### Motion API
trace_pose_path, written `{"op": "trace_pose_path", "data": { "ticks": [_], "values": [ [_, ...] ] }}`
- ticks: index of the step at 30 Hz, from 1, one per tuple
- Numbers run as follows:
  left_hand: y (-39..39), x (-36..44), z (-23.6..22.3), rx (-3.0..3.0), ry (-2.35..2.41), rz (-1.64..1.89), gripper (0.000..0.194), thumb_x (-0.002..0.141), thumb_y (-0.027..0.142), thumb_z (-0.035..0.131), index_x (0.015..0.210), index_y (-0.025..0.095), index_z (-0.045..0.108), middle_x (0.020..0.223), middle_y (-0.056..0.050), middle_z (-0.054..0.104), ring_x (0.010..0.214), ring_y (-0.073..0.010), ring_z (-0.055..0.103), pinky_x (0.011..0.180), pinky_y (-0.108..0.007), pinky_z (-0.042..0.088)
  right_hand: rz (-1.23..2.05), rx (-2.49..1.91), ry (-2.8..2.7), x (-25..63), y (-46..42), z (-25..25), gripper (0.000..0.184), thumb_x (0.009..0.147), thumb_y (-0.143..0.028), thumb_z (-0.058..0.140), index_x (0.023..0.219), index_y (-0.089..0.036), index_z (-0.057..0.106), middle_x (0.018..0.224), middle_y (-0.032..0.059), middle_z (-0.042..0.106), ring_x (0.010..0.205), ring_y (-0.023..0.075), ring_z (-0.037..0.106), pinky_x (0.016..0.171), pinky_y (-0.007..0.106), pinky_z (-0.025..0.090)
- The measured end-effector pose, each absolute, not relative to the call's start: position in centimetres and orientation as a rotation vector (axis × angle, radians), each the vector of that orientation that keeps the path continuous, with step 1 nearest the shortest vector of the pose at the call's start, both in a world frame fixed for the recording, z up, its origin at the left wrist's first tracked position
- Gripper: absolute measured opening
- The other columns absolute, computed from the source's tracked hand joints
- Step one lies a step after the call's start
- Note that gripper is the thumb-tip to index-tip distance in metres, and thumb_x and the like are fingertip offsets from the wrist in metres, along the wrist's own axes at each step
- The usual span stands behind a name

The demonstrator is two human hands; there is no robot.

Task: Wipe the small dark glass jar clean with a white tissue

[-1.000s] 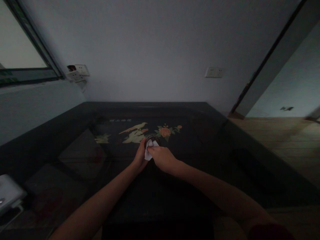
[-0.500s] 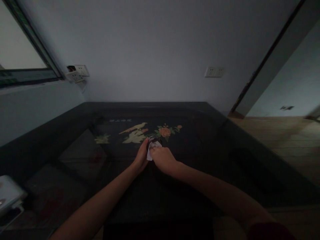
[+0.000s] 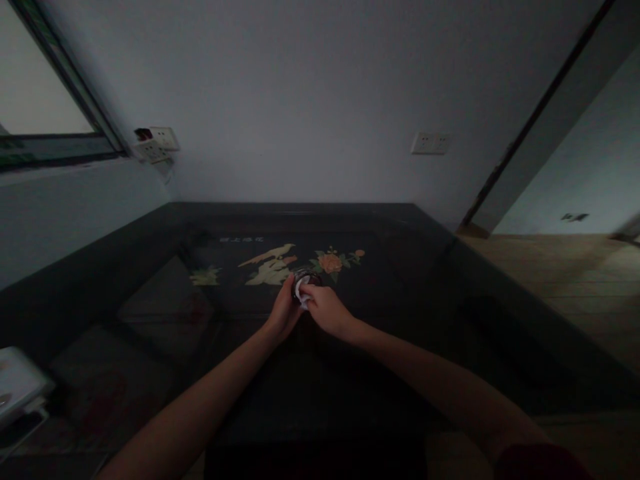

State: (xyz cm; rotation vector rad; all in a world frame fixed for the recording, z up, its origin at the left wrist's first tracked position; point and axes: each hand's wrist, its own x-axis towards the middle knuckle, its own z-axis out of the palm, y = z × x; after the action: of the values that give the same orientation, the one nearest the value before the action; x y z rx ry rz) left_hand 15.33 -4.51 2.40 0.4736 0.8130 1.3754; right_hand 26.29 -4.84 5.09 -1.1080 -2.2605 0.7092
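Writing first: row of four pale Chinese chars. (image 3: 241, 239) on the tabletop, upper L of centre; 2nd reads 上, last looks like 花, other two too blurred to be sure. No brand legible on the white box (image 3: 23, 380) at L edge. Grip: L hand (image 3: 283, 312) curled round L side of a small dark round item (image 3: 314, 277) w/ shiny rim, fingers partly closed on it, thumb side up; far fingers hidden. R hand (image 3: 327, 310) nearly closed, fingertips pinching a white tissue (image 3: 303, 293), pressed at the near/L part of the item's rim; exact finger gap too small to tell. Item is approx. mid-table, between the hands, just below the bird pic (image 3: 273, 267) and orange flower (image 3: 330, 263). Whether it touches the table (image 3: 390, 360): can't tell. Tabletop dark, glossy, w/ dim reddish patterns at lower L. Long dark object (image 3: 510, 340) on R side, ID unclear, v. dim. Dark red sleeve (image 3: 543, 463) on R arm. Wall behind: dbl. socket (image 3: 431, 143) R of centre, more sockets (image 3: 155, 147) near the window (image 3: 40, 73), L. Wood floor (image 3: 575, 280) off to R.
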Motion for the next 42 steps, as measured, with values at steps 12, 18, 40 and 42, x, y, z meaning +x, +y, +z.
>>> {"op": "trace_pose_path", "data": {
  "ticks": [12, 18, 40, 42],
  "values": [
    [-4.3, 15.4, 2.1, 0.533, 0.793, 1.323, 0.027, 0.083, 0.035, 0.051, 0.083, 0.014, 0.067, 0.083, -0.006, 0.071, 0.091, -0.0196, 0.064, 0.083, -0.027, 0.048, -0.271, -1.06, -2.884, 26.3, -5.8, 5.6, 0.026, 0.086, -0.008, 0.041, 0.099, -0.004, 0.063, 0.095, 0.0172, 0.068, 0.086, 0.0244, 0.062, 0.072, 0.034, 0.049],
    [-4.4, 15.6, 2.1, 0.552, 0.825, 1.33, 0.027, 0.084, 0.035, 0.05, 0.082, 0.014, 0.066, 0.08, -0.006, 0.07, 0.089, -0.0195, 0.065, 0.082, -0.026, 0.048, -0.079, -1.17, -2.83, 26.3, -6.0, 5.8, 0.03, 0.085, -0.006, 0.037, 0.101, -0.007, 0.062, 0.098, 0.017, 0.068, 0.086, 0.0242, 0.063, 0.069, 0.032, 0.048],
    [-4.7, 15.4, 2.2, 0.509, 0.784, 1.345, 0.029, 0.088, 0.034, 0.047, 0.09, 0.012, 0.065, 0.089, -0.007, 0.071, 0.09, -0.0182, 0.065, 0.084, -0.026, 0.048, 0.215, -1.189, -2.699, 26.8, -5.4, 5.9, 0.029, 0.083, -0.006, 0.039, 0.099, -0.014, 0.063, 0.098, 0.0131, 0.069, 0.085, 0.0227, 0.065, 0.071, 0.031, 0.048],
    [-4.6, 15.4, 2.1, 0.51, 0.773, 1.333, 0.029, 0.088, 0.034, 0.047, 0.09, 0.012, 0.065, 0.086, -0.007, 0.07, 0.089, -0.018, 0.065, 0.084, -0.026, 0.048, 0.029, -1.164, -2.798, 26.6, -5.5, 5.9, 0.029, 0.086, -0.008, 0.038, 0.101, -0.01, 0.062, 0.099, 0.0157, 0.068, 0.088, 0.0234, 0.064, 0.071, 0.032, 0.049]
  ]
}}
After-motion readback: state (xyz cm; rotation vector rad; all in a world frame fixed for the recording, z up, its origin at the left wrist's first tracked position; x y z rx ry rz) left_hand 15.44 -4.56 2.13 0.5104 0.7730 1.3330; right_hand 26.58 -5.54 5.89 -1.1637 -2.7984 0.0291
